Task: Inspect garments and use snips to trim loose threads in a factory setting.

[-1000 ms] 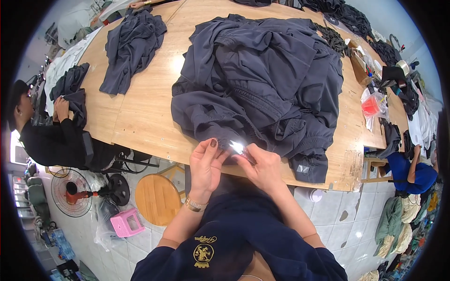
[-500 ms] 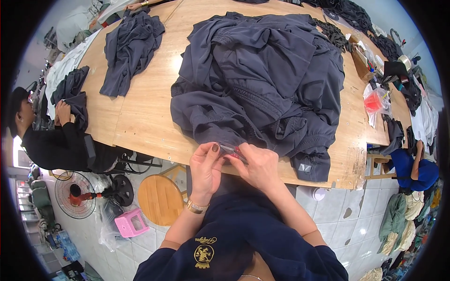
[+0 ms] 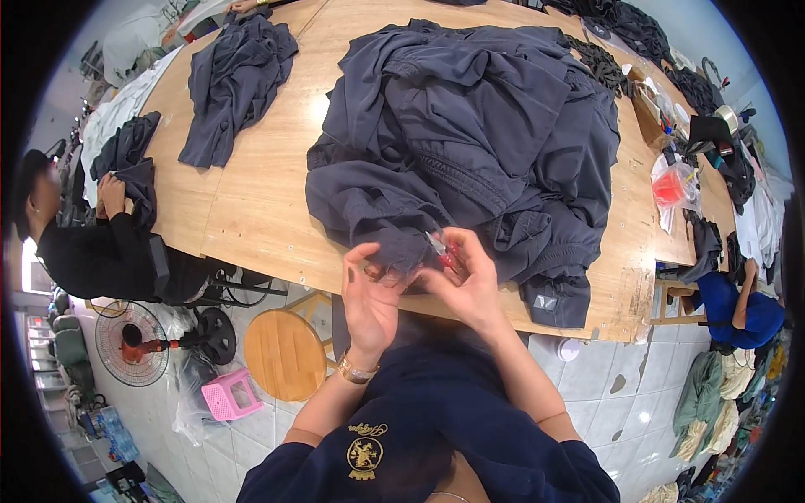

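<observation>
A large heap of dark grey garments (image 3: pixel 486 109) lies on the wooden table (image 3: pixel 260 210) in front of me. At its near edge, my left hand (image 3: pixel 371 298) pinches a fold of the dark grey garment (image 3: pixel 401 245) between thumb and fingers. Close to its right, my right hand (image 3: pixel 470 281) is closed around small thread snips (image 3: pixel 444 251) with red handles. Their metal blades point up and to the left, above the cloth. My right thumb reaches in toward the held fold, where the fingertips partly hide the fabric.
Another dark grey garment (image 3: pixel 235 88) lies at the far left. A person in black (image 3: pixel 109 251) handles cloth on that side; one in blue (image 3: pixel 738 306) sits at the right. A wooden stool (image 3: pixel 287 354), a pink plastic stool (image 3: pixel 232 396) and a fan (image 3: pixel 132 344) stand on the floor.
My right hand has lifted and turned, raising the snips from the fold so their blades now point upward. The fingers of my left hand have spread somewhat, still at the cloth.
</observation>
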Action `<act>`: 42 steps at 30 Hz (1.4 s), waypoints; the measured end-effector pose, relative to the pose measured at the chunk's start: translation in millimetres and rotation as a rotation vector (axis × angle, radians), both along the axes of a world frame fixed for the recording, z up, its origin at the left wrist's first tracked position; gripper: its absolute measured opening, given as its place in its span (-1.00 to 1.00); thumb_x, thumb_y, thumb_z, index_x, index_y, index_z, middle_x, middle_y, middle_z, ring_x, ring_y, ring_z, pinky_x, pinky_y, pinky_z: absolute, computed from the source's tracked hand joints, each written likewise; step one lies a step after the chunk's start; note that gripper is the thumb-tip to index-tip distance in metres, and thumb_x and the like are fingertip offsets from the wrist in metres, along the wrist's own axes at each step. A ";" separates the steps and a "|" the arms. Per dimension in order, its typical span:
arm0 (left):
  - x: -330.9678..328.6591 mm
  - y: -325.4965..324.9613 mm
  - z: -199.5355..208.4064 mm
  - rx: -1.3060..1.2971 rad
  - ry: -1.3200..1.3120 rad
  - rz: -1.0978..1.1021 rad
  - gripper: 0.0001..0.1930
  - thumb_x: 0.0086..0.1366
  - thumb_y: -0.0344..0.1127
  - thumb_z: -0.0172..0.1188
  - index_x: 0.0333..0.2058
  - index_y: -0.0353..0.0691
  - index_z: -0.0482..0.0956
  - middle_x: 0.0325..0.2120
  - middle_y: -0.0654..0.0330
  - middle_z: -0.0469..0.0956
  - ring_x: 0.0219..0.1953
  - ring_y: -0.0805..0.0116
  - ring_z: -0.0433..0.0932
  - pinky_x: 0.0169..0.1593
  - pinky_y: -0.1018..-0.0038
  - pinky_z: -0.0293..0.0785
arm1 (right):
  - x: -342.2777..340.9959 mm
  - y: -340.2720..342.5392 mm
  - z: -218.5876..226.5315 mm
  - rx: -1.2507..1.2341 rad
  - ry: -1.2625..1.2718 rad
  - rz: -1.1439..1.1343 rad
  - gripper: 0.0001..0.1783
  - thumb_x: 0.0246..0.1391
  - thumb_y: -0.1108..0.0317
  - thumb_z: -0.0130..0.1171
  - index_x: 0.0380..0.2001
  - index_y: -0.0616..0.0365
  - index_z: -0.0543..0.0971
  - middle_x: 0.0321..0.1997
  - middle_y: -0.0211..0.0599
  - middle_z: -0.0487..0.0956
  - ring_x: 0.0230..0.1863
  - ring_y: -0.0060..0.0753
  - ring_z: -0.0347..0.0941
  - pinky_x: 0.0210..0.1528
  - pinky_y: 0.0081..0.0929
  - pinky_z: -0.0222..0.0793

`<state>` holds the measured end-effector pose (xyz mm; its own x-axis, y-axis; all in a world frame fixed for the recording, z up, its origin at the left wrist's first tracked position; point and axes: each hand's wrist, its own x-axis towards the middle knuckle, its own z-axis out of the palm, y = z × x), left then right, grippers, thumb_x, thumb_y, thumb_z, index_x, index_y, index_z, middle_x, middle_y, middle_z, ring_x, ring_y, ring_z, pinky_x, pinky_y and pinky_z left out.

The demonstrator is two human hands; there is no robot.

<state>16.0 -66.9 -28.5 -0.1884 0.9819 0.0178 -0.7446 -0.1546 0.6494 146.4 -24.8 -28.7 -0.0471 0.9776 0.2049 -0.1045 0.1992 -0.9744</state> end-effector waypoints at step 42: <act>-1.2 -6.8 -12.5 -0.082 0.536 0.126 -0.90 0.17 -0.61 0.17 -0.31 -0.37 0.53 -0.40 0.17 0.57 -0.28 0.52 0.54 -0.08 0.52 0.49 | 12.5 -24.4 18.5 0.389 -0.288 0.236 -0.78 -0.28 0.57 0.26 -0.46 0.21 0.48 -0.69 -0.39 0.39 -0.73 -0.52 0.30 -0.63 -0.63 0.20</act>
